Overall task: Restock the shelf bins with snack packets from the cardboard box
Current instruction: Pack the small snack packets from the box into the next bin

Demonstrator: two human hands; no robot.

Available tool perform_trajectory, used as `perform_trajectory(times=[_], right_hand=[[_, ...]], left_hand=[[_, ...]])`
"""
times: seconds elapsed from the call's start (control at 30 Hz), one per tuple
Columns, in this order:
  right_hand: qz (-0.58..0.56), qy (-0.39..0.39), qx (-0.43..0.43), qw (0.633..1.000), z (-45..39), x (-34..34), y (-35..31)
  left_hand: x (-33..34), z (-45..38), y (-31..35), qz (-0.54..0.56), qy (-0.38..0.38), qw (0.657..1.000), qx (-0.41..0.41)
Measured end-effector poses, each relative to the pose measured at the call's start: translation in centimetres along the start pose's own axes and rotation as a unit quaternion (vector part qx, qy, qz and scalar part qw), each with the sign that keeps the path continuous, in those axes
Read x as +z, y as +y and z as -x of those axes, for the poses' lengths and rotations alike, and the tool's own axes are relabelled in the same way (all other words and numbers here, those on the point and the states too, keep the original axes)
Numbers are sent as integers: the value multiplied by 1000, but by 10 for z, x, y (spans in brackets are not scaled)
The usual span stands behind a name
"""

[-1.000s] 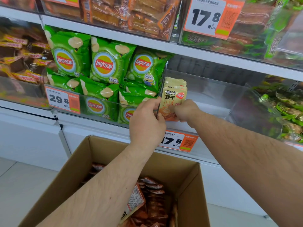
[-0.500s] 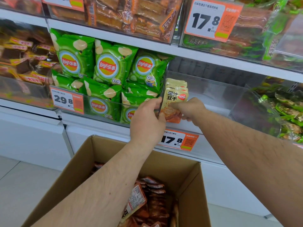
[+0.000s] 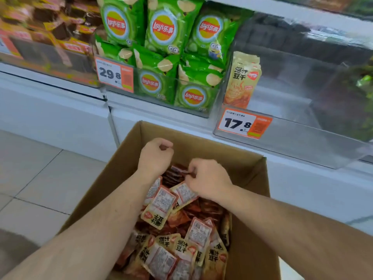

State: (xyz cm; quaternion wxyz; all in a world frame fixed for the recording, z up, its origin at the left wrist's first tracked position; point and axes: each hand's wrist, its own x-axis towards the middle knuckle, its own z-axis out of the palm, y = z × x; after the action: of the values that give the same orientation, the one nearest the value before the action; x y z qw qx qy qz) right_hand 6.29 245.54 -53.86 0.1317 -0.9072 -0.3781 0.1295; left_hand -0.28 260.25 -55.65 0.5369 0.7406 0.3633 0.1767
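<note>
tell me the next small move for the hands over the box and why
Probably close the right hand on a few packets in the cardboard box and lift them toward the clear bin. Both hands are down in the box, the left hand curled and holding nothing, and only a small stack of packets stands in the bin's left corner.

Both forearms extended forward and down. Left hand (image 3: 155,156) loosely fisted; right hand (image 3: 209,178) fingers curled, pinching.

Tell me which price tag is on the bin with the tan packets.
The 17.8 tag, below the tan packets; the 29.8 tag fronts green chip bags.
</note>
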Motion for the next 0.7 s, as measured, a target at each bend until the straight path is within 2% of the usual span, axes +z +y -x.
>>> perform_trajectory(times=[0.03, 0.1, 0.23, 0.33, 0.43, 0.57, 0.63, 0.7], right_hand=[[-1, -54, 19, 998, -4, 21, 6], [-17, -108, 53, 993, -10, 58, 14], [-51, -140, 131, 980, -18, 119, 21], [-62, -175, 144, 972, -28, 149, 21], [-33, -176, 161, 971, -36, 168, 16], [48, -106, 115, 987, -37, 183, 8], [2, -116, 114, 987, -38, 180, 10], [-68, -152, 108, 980, -37, 164, 13]], left_hand=[[0, 2, -7, -5, -9, 1000, -8], [-2, 3, -19, -9, -15, 1000, -23], [-5, 0, -44, 16, -12, 997, -80], [-5, -1, -61, 0, -17, 994, -112], [-4, 1, -74, -13, -26, 990, -136], [2, 2, -88, -9, -42, 982, -186], [5, 1, -92, -31, -65, 973, -220], [8, 1, -93, -48, -99, 949, -295]])
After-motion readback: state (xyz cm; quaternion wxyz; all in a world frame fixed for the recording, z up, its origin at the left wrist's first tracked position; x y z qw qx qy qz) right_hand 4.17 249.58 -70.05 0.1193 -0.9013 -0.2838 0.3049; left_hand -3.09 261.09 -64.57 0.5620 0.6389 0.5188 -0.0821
